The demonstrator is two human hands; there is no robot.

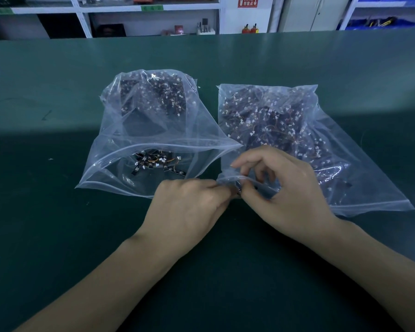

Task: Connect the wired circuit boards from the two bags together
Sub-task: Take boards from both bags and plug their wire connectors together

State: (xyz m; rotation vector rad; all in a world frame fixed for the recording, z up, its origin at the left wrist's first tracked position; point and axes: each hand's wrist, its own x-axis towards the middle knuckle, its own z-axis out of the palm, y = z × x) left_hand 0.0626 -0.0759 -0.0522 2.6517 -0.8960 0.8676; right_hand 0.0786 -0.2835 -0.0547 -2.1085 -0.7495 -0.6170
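On green bench mat (58,236), two clear zip bags are lying side by side, both packed with small dark wired circuit boards. Left bag (120,144) is gaping open at its near mouth, loose boards (157,162) showing inside. Right bag (359,173) is lying flat, its near left corner being worked by both hands. Left hand (189,207) is curling, fingertips pinching the bag's zip edge where the hands meet. Right hand (280,188) is also pinching that edge between thumb and forefinger, remaining fingers arching loosely over the plastic. A small dark piece is sitting between the fingertips; cannot tell what it is. Far wall is carrying a red sign (248,1) with white characters, too blurred to read. Shelving (151,8) is bearing green tags, unreadable.
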